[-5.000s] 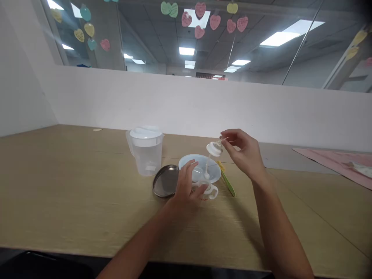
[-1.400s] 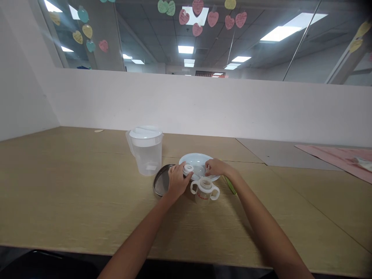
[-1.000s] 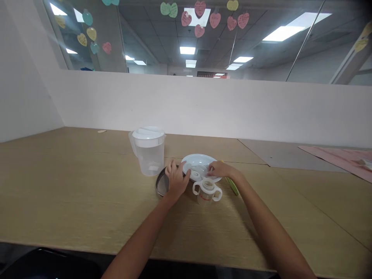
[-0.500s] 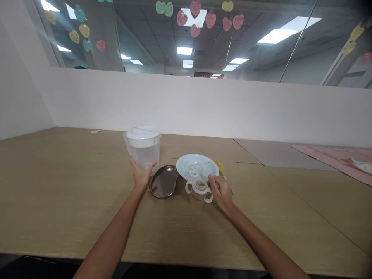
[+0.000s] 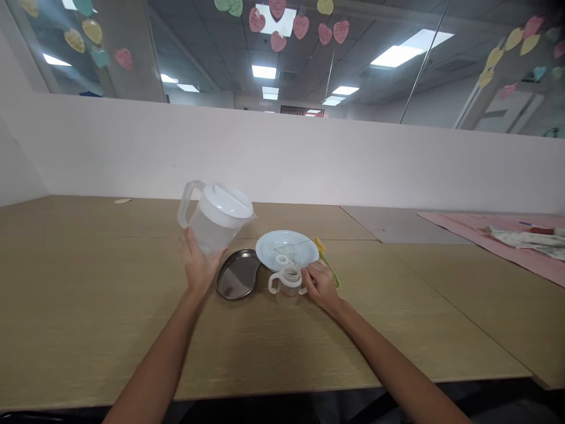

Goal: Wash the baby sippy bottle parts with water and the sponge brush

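Note:
My left hand (image 5: 197, 263) is wrapped round the body of a clear plastic pitcher (image 5: 215, 218) with a white lid; the pitcher is lifted and tilted to the right. My right hand (image 5: 320, 284) grips the right handle of a small clear two-handled cup (image 5: 286, 282) that stands open on the table. Just behind the cup lies a white plate (image 5: 286, 247) holding the cup's white lid parts (image 5: 283, 259).
A kidney-shaped steel tray (image 5: 237, 281) lies between my hands. A yellow-green brush (image 5: 325, 263) lies to the right of the plate. A pink cloth (image 5: 507, 238) with small items covers the far right of the wooden table. A white partition stands behind.
My left hand left the lid parts on the plate, took the pitcher, then lifted and tilted it rightward. My right hand moved from the plate to the cup's handle.

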`<state>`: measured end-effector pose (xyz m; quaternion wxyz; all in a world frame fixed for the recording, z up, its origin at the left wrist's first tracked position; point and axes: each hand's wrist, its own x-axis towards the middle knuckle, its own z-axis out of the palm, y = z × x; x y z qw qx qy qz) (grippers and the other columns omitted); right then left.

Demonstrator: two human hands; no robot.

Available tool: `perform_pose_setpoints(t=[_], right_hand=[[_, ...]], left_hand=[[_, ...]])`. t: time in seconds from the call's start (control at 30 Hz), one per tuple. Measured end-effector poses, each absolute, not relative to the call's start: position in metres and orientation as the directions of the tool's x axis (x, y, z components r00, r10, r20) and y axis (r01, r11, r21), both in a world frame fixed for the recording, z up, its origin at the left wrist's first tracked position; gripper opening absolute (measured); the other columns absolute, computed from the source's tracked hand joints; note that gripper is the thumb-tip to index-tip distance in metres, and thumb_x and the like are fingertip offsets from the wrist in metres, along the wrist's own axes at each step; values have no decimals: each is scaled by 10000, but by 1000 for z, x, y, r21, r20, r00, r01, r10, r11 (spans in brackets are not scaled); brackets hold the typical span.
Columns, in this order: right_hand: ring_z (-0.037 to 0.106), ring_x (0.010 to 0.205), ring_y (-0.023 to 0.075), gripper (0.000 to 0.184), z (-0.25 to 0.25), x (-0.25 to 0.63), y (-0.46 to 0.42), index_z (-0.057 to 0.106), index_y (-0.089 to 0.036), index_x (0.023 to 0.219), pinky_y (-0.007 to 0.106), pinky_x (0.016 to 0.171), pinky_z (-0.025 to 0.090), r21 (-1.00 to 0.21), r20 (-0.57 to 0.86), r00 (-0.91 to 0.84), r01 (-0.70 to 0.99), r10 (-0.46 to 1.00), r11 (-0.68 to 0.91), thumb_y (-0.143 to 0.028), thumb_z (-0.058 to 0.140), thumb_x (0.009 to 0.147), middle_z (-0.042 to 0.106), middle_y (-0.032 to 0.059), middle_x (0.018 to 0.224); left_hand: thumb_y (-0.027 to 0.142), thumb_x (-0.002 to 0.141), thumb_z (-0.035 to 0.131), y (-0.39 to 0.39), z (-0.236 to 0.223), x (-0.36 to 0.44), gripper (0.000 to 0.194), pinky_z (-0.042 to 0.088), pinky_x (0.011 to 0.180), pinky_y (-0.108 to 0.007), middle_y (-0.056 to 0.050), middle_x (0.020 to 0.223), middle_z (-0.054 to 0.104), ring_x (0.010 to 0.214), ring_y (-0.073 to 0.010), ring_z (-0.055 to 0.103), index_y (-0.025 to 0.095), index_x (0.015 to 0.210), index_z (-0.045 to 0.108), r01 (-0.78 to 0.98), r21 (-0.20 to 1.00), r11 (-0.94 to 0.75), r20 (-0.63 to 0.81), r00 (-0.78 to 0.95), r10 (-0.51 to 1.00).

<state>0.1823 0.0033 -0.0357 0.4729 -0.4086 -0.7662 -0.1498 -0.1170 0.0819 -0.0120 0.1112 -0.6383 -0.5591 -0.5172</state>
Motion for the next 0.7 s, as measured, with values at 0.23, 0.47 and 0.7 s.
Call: perform_pose_setpoints(t=[0.23,0.47,0.7], right_hand=[[354,541,126,341,-35,179,0,344,-205,552,279,570,268,-165,840,-223,764,495,624,-195,365,892,391,-14,517],[358,526,120,352,-38,182,3,352,-203,546,274,539,257,-167,835,-226,765,502,623,-202,364,898,388,-16,514],[352,499,112,355,-41,182,4,359,-203,546,271,510,243,-188,832,-219,755,510,629,-205,374,901,360,-29,511]], left_hand=[[596,791,447,73,-5,-112,847,60,1036,-626,-251,1451,226,1341,-426,140,68,1412,214,915,193,-354,862,14,506],[554,802,456,72,-4,-112,816,33,1043,-622,-243,1456,223,1353,-413,118,74,1416,212,912,137,-387,879,68,471],[468,818,485,75,-5,-113,747,38,1052,-617,-224,1463,225,1364,-393,100,93,1414,235,913,55,-404,891,138,432]])
